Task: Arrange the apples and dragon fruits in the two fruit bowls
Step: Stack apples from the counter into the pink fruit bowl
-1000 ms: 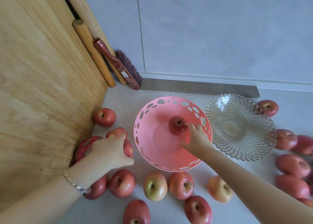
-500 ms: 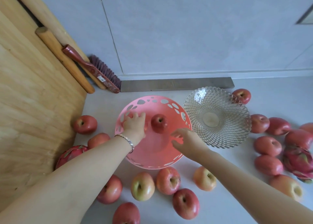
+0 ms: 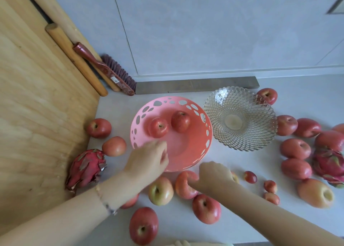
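With two apples already sitting side by side in the pink bowl (image 3: 200, 153), the person's hands work the loose fruit just below its near rim. Left hand (image 3: 147, 161) hovers over the near rim, fingers loosely curled, nothing visible in them; motion blur, so the exact pose is unclear. Right hand (image 3: 214, 173) is down on the desk (image 3: 242, 227), fingers wrapping a red apple (image 3: 183, 185) just left of them; the grip looks begun, but whether it has fully closed cannot be told. A second apple peeks out right of that hand, mostly hidden.

Likely reason for the pose: the nearest apples get picked first, as the bowl is just beyond the fingers. A yellow-green apple (image 3: 161, 191) lies below the left fingers, probably its next target. The glass bowl (image 3: 240, 118), right of both hands, holds nothing. One dragon fruit (image 3: 85, 168) lies left of the left hand by the wooden panel, another (image 3: 328, 164) far right among more apples. The task is early.
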### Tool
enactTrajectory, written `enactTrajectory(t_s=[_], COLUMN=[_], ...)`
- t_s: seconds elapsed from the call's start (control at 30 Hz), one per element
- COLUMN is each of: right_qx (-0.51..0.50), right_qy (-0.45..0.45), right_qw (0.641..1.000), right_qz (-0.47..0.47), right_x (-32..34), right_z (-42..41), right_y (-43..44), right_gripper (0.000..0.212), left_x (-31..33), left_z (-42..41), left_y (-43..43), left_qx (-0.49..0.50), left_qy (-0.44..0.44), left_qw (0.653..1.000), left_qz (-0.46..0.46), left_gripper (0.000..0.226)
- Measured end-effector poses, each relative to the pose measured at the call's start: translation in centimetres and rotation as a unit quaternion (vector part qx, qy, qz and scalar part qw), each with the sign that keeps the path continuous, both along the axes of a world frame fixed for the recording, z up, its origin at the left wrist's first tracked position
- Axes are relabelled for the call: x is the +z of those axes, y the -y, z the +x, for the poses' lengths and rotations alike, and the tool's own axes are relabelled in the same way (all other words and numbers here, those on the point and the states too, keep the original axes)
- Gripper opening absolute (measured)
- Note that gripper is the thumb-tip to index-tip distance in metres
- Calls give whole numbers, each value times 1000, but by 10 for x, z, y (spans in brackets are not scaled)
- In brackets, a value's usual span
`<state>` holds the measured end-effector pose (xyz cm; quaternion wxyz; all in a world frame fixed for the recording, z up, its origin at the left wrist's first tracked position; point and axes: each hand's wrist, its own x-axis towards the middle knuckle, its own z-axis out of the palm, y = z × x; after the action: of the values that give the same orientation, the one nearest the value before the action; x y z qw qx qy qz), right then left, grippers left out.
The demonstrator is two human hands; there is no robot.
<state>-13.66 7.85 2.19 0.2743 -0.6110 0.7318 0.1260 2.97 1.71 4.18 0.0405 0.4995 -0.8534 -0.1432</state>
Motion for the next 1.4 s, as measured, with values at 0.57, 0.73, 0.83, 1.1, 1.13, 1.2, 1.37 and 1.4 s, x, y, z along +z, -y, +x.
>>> enactTrajectory(t_s=[0.57, 0.73, 0.83, 1.1, 1.13, 1.2, 1.37, 1.4], right_qx=[-197, -204, -211, -133, -110, -63, -27, -26], right_qy=[212, 298, 337, 190, 158, 100, 94, 105], right_qw=[957, 932, 915, 966, 976, 989, 992, 990], right_qz=[18, -19, -70, -114, -104, -84, -85, -86], right_x=[-14, 13, 33, 11, 4, -13, -40, -44], right_z=[16, 3, -1, -8, -7, -5, 3, 5], right_y=[-24, -14, 0, 66, 71, 81, 92, 92], right_gripper=[52, 58, 59, 77, 80, 86, 84, 83], left_x=[-49, -9, 31, 12, 3, -12, -41, -46], left_z=[11, 23, 30, 13, 9, 1, -15, -18], left_y=[-54, -35, -12, 36, 37, 39, 42, 43], left_qx=[103, 43, 12, 169, 164, 143, 109, 105], left_qy=[107, 147, 46, -76, -34, 30, 134, 138], left_qw=[945, 927, 906, 951, 960, 969, 969, 968], left_qz=[290, 343, 421, 248, 225, 197, 177, 182], left_gripper=[57, 42, 21, 56, 58, 59, 77, 84])
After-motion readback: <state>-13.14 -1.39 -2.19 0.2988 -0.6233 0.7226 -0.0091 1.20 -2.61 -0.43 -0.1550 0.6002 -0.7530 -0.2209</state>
